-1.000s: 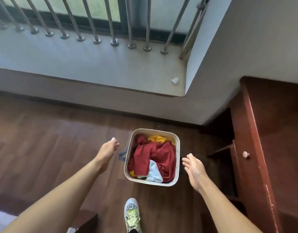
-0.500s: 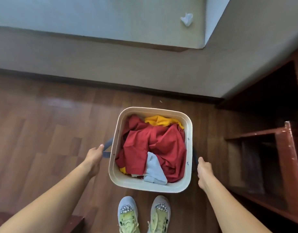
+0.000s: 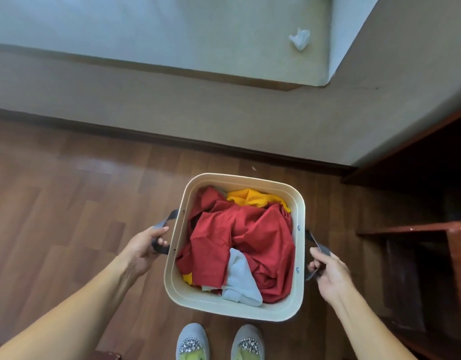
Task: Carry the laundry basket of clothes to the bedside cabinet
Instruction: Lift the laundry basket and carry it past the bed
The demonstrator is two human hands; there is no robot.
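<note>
A cream laundry basket (image 3: 232, 309) stands on the wooden floor just ahead of my feet, filled with red, yellow and pale blue clothes (image 3: 245, 237). Grey strap handles hang from its left and right sides. My left hand (image 3: 143, 248) is curled around the left strap. My right hand (image 3: 328, 271) is closed on the right strap. The dark red wooden bedside cabinet (image 3: 432, 229) stands at the right, its open shelf facing the basket.
A low grey wall with a dark skirting board (image 3: 172, 139) runs across behind the basket. A raised ledge above it carries a crumpled white tissue (image 3: 299, 38). My two grey shoes (image 3: 219, 344) sit at the bottom edge. Bare wooden floor (image 3: 55, 203) stretches to the left.
I have come closer and bent over the basket. Both hands, open a second ago, have dropped to its sides and closed on the strap handles.
</note>
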